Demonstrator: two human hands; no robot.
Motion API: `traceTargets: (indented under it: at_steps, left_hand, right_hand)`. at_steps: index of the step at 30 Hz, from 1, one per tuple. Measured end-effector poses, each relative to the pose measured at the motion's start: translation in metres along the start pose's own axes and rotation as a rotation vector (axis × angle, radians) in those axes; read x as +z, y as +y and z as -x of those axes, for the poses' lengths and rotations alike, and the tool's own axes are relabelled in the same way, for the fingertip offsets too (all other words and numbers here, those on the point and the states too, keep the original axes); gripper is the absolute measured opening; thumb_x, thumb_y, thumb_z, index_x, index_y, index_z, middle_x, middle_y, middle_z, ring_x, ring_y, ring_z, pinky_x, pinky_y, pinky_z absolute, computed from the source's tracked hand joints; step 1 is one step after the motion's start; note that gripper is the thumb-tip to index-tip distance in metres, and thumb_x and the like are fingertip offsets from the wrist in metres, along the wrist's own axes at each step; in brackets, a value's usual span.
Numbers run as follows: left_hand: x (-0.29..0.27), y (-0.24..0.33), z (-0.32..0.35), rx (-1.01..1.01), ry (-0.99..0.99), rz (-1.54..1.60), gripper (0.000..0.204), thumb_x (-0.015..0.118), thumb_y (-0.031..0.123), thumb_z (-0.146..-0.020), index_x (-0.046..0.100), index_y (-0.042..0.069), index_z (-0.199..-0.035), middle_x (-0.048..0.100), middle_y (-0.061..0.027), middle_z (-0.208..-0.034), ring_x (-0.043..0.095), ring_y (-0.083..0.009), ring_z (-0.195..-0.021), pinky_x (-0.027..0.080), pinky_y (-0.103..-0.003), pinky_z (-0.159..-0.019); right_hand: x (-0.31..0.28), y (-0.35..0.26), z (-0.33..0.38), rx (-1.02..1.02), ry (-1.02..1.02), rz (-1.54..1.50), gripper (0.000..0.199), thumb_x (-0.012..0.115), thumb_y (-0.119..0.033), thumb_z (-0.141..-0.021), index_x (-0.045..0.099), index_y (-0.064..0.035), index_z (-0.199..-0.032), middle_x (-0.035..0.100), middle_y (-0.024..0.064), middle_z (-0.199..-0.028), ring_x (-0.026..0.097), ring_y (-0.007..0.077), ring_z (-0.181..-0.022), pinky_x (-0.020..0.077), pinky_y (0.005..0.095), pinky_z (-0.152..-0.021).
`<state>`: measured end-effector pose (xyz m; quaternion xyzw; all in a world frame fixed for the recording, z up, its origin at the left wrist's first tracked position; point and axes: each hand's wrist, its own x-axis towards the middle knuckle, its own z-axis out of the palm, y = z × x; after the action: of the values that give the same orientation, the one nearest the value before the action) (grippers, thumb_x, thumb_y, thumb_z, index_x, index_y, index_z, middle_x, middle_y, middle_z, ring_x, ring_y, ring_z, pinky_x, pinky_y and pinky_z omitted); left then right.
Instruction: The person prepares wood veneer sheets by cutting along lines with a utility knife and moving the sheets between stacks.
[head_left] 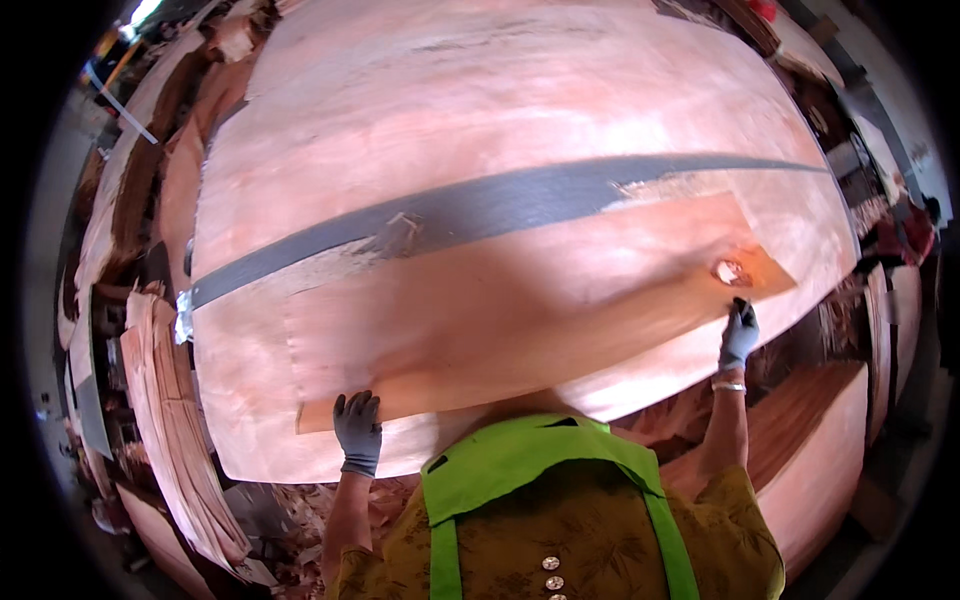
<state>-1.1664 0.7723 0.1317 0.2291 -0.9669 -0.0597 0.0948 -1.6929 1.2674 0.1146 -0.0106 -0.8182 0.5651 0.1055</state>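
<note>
A long orange-brown strip of wood veneer (540,345) lies slantwise over large pale pinkish veneer sheets (500,110), its right end farther from me. Near that right end is a knot hole (732,272) with a ragged dark rim. My left hand (358,432), in a grey glove with dark fingertips, grips the strip's near edge close to its left end. Gloved the same way, my right hand (739,334) pinches the near edge below the knot hole. Beyond the strip, a dark grey band (490,205) crosses between the pale sheets, with torn, splintered edges. The thumbs are mostly hidden.
Bundled veneer (165,410) stands along the left side. A thick veneer stack (815,440) sits at the lower right, with scraps (665,415) beside it. At the far right another person (905,235) in red is partly visible.
</note>
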Motion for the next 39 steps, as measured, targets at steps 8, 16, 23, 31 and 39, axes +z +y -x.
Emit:
traceTargets:
  at_steps: [8, 16, 23, 31, 39]
  left_hand:
    - [-0.046, -0.04, 0.003, -0.14, 0.057, -0.083, 0.029, 0.062, 0.003, -0.063, 0.066, 0.012, -0.09, 0.065, -0.006, -0.086, 0.06, -0.0246, -0.085, 0.04, -0.045, -0.093]
    - [-0.245, -0.012, -0.054, -0.358, -0.224, 0.42, 0.014, 0.066, 0.0, -0.074, 0.068, 0.0, -0.088, 0.064, -0.0122, -0.074, 0.062, -0.0179, -0.07, 0.049, -0.027, -0.064]
    - [-0.22, -0.085, -0.112, -0.235, -0.263, 0.197, 0.016, 0.066, 0.006, -0.075, 0.066, -0.005, -0.087, 0.064, -0.0192, -0.077, 0.064, -0.0278, -0.071, 0.048, -0.033, -0.064]
    - [-0.093, -0.165, -0.164, -0.286, -0.176, -0.172, 0.022, 0.063, 0.028, -0.079, 0.07, 0.009, -0.088, 0.066, -0.0144, -0.086, 0.062, -0.0332, -0.08, 0.049, -0.041, -0.074]
    - [-0.01, -0.192, -0.158, -0.392, -0.075, -0.216, 0.015, 0.062, 0.02, -0.08, 0.07, 0.01, -0.087, 0.066, -0.0113, -0.087, 0.063, -0.0311, -0.079, 0.05, -0.04, -0.071]
  right_hand:
    - [-0.034, -0.024, -0.009, -0.184, -0.18, 0.341, 0.025, 0.056, -0.004, -0.087, 0.061, 0.0052, -0.109, 0.066, 0.0065, -0.093, 0.06, 0.012, -0.085, 0.0476, 0.0248, -0.078]
    - [-0.104, -0.182, -0.084, -0.484, -0.25, 0.327, 0.011, 0.057, -0.009, -0.091, 0.06, -0.0018, -0.083, 0.041, -0.0069, -0.064, 0.032, 0.004, -0.058, 0.026, 0.0213, -0.048]
    - [-0.013, -0.225, -0.134, -0.404, -0.524, 0.707, 0.021, 0.066, -0.022, -0.084, 0.059, -0.0027, -0.079, 0.052, 0.0005, -0.058, 0.043, 0.0076, -0.049, 0.0348, 0.027, -0.045]
    - [0.089, -0.1, -0.167, -0.715, -0.596, 0.902, 0.022, 0.052, -0.022, -0.085, 0.066, -0.0095, -0.096, 0.067, 0.0162, -0.084, 0.062, 0.0351, -0.078, 0.0484, 0.0433, -0.071]
    - [0.163, -0.06, -0.152, -0.411, -0.51, 1.114, 0.025, 0.056, -0.036, -0.084, 0.064, -0.0185, -0.1, 0.066, 0.0142, -0.084, 0.061, 0.0369, -0.077, 0.0479, 0.0469, -0.067]
